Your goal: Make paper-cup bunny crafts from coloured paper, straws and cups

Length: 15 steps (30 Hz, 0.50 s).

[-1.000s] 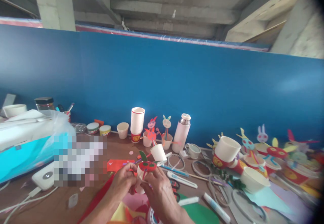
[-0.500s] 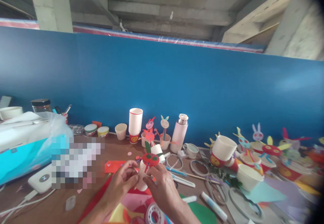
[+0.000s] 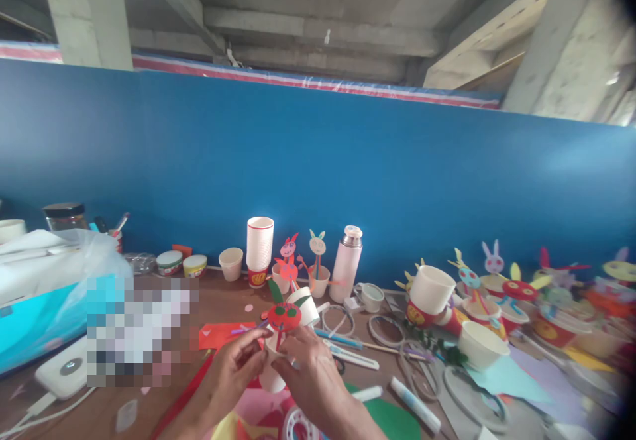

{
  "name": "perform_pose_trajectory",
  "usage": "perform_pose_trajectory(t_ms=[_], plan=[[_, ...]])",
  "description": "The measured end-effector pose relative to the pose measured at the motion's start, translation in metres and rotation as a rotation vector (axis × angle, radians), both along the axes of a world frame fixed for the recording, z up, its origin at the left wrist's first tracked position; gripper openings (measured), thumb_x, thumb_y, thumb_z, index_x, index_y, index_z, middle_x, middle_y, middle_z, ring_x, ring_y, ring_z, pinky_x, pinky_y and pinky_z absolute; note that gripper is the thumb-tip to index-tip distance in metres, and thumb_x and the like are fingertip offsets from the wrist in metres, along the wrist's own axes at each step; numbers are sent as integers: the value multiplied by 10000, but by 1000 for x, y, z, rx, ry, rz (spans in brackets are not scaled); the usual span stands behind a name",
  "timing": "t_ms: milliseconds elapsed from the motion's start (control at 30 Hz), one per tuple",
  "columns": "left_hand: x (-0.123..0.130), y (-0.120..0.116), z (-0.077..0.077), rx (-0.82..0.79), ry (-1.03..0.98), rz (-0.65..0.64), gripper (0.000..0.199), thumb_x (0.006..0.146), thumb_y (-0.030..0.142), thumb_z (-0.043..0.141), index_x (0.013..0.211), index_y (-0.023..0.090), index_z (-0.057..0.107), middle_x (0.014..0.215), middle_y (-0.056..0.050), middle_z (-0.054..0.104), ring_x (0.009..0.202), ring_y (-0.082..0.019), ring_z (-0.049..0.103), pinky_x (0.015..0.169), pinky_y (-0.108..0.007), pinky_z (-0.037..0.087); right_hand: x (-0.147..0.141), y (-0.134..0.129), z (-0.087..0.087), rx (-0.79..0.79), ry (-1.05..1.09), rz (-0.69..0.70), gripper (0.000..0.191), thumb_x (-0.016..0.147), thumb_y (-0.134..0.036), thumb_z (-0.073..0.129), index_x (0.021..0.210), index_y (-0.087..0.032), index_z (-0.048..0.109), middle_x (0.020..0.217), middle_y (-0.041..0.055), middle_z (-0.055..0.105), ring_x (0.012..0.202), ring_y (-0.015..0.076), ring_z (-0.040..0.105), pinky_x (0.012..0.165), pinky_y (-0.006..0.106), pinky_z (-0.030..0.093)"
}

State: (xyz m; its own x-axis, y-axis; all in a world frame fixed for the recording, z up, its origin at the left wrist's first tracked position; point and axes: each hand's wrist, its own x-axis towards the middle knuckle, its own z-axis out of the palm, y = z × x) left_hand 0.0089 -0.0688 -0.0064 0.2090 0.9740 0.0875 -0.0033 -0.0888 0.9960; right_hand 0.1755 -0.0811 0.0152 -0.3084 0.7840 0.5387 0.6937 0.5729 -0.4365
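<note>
In front of me a white paper cup (image 3: 271,375) stands between my two hands. Above its rim shows a red paper animal face (image 3: 285,317) with green ears and eyes, on a thin stem that runs down into the cup. My left hand (image 3: 237,364) has its thumb and fingers bent against the cup's left side. On the other side my right hand (image 3: 313,364) curls round the rim near the stem, thumb in front; its other fingertips are partly hidden. Right behind the face lies a tipped white cup (image 3: 305,306).
Along the blue partition (image 3: 298,148) stand a stack of paper cups (image 3: 260,244), a pink flask (image 3: 346,268) and finished cup figures (image 3: 519,291). Tape rolls (image 3: 301,425), a glue stick (image 3: 415,403), a white cutter (image 3: 352,355) and coloured paper surround my hands. A power bank (image 3: 62,364) lies left.
The view has turned slightly right. The cup sits a little lower, and more of the stem and rim shows beneath the red face. Both hands stay at the cup.
</note>
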Motion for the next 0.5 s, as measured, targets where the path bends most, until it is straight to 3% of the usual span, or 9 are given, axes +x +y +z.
perform_pose_trajectory(t_ms=[200, 300, 400, 500], plan=[[-9, 7, 4, 8, -27, -31, 324, 752, 441, 631, 932, 183, 555, 596, 49, 563, 557, -110, 487, 567, -225, 404, 10, 1, 12, 50, 181, 96, 244, 764, -100, 623, 982, -208, 621, 1099, 70, 593, 1021, 210, 555, 861, 310, 452], [-17, 9, 8, 25, -66, -2, 315, 746, 432, 644, 928, 190, 556, 584, 52, 566, 547, -111, 495, 566, -230, 412, 24, 5, 22, 69, 380, 58, 205, 842, -156, 527, 1022, -204, 614, 1106, 78, 595, 1025, 198, 552, 861, 299, 448], [-22, 7, 13, 39, -132, 56, 317, 731, 415, 667, 942, 200, 569, 606, 41, 593, 561, -119, 516, 572, -235, 425, 33, 10, 26, -92, 633, 1, 179, 883, -283, 485, 970, -189, 609, 907, 56, 643, 820, 178, 590, 695, 264, 464], [-23, 3, 18, 51, -148, 99, 323, 711, 420, 688, 924, 194, 600, 609, 31, 602, 567, -119, 525, 561, -227, 421, 30, 15, 22, -376, 866, 71, 267, 825, -417, 563, 901, -167, 614, 757, 27, 638, 674, 153, 563, 600, 234, 429]])
